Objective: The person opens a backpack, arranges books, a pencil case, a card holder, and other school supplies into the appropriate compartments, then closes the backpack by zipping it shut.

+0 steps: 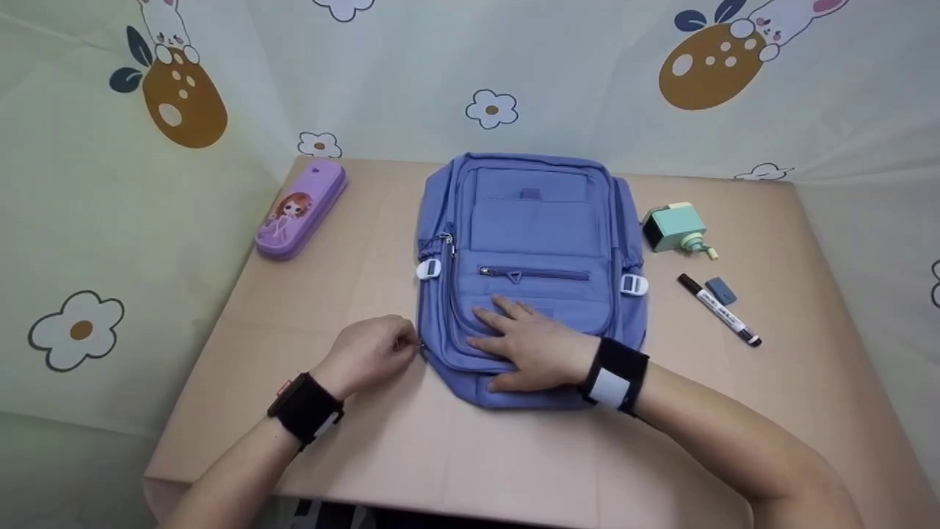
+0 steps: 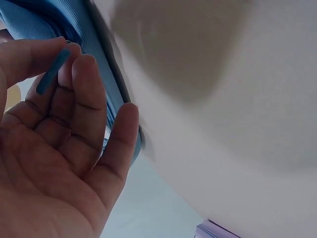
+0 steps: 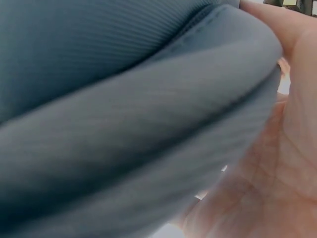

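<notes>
A blue backpack [image 1: 543, 228] lies on its back on the table, its front pockets facing up. At its lower left side my left hand [image 1: 374, 353] pinches a zipper pull [image 2: 53, 72] between thumb and fingertips; the blue tab shows clearly in the left wrist view, beside the zipper seam. My right hand [image 1: 540, 349] rests on the lower front of the bag with its fingers spread. In the right wrist view the bag's folded fabric [image 3: 138, 119] covers much of that hand.
A purple pencil case [image 1: 302, 209] lies at the table's back left. Right of the bag stand a mint-green pencil sharpener [image 1: 674, 228] with a crank, a black-and-white marker [image 1: 720, 310] and a small blue eraser [image 1: 721, 290]. Patterned cloth [image 1: 396, 81] hangs behind the table.
</notes>
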Demonstrator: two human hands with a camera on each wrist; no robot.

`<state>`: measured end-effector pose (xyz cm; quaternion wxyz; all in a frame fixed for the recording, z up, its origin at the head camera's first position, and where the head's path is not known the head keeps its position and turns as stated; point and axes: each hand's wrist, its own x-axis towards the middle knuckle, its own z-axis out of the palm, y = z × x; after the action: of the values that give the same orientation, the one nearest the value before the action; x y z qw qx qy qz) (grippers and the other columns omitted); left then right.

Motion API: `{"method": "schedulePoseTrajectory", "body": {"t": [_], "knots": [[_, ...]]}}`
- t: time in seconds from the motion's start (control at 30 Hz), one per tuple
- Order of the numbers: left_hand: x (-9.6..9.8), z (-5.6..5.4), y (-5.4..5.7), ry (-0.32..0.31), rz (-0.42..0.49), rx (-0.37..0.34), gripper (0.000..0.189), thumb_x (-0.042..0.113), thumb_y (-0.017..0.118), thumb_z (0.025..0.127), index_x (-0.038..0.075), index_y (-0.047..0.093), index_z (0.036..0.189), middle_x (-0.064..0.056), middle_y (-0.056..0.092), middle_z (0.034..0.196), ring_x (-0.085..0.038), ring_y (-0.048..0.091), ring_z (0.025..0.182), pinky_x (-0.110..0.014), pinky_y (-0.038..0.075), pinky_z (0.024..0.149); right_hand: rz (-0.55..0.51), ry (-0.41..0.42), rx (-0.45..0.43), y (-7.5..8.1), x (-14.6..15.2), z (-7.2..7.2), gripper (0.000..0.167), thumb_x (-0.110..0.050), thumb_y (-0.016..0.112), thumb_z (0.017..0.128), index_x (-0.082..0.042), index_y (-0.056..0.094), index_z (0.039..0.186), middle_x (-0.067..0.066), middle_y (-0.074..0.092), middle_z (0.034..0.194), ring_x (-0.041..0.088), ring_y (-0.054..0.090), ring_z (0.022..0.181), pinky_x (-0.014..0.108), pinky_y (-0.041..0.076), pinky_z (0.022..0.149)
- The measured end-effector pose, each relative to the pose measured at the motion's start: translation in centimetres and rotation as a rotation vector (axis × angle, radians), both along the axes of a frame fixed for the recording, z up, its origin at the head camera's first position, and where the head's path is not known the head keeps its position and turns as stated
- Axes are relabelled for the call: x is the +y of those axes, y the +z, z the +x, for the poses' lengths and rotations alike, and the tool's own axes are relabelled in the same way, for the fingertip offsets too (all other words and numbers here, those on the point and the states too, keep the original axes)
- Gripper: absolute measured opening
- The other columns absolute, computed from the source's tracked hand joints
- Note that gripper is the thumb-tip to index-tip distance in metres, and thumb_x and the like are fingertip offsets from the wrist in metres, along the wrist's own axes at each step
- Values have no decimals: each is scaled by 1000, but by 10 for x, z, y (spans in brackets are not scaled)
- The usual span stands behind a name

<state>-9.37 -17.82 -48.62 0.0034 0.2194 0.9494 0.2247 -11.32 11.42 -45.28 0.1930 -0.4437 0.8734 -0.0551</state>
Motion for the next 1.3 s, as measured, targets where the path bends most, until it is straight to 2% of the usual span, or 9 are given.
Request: {"method": "schedulePoseTrajectory", "body": {"t": [0.17,0.3,0.37,0.47,0.6,0.73,0.97,1.13,1.3], "knots": [[-2,0,-1,16,8,-35,6,14,72,87,19,76,86,8,68,82,-15,65,74,-37,54,68,-55,-1,-43,6,7,0,78,-62,60,95,-25,37,159,7,13,170,37,5,155,59,15,120],[-3,1,1,14,15,-49,6,14,71,87,18,76,88,7,69,84,-15,66,76,-38,54,69,-110,-10,-81,16,23,4,83,-64,60,94,-23,33,161,7,16,170,34,9,155,57,16,121],[-2,1,1,21,14,-51,6,15,71,88,19,76,88,8,69,85,-15,66,77,-38,55,70,-140,-10,-71,20,35,8,82,-63,60,95,-21,34,161,9,19,169,35,11,155,57,17,121],[-1,1,1,36,11,-51,7,15,71,87,20,75,87,8,68,84,-14,65,77,-38,54,70,-184,-21,-12,21,56,14,77,-61,59,96,-20,39,159,10,25,167,36,17,154,57,19,120],[-1,2,1,44,18,-52,6,15,72,87,20,75,87,9,67,83,-13,64,76,-38,54,69,-282,-38,70,13,81,21,60,-51,62,99,-17,56,148,10,40,160,36,29,150,54,27,118],[-1,4,0,55,27,-57,5,16,72,87,20,75,87,9,66,82,-13,63,76,-38,54,69,-357,-54,97,0,98,27,48,-44,67,98,-16,66,138,8,49,154,35,38,146,52,33,116],[0,5,-2,74,31,-57,5,16,72,87,21,75,87,9,67,83,-13,64,76,-39,55,70,-427,-105,194,-22,95,30,39,-39,68,99,-13,73,127,7,62,141,35,53,134,53,43,109],[2,9,0,80,47,-65,5,15,72,86,18,76,88,7,68,85,-14,65,78,-39,55,71,-444,-135,199,-25,90,27,29,-28,64,102,-11,75,122,8,66,135,33,59,128,50,46,106],[8,15,3,53,64,-65,5,13,72,85,18,75,85,8,66,81,-13,63,74,-38,54,68,-441,-196,156,-22,87,24,30,-25,62,103,-8,72,126,9,69,130,32,61,126,50,47,105]]}}
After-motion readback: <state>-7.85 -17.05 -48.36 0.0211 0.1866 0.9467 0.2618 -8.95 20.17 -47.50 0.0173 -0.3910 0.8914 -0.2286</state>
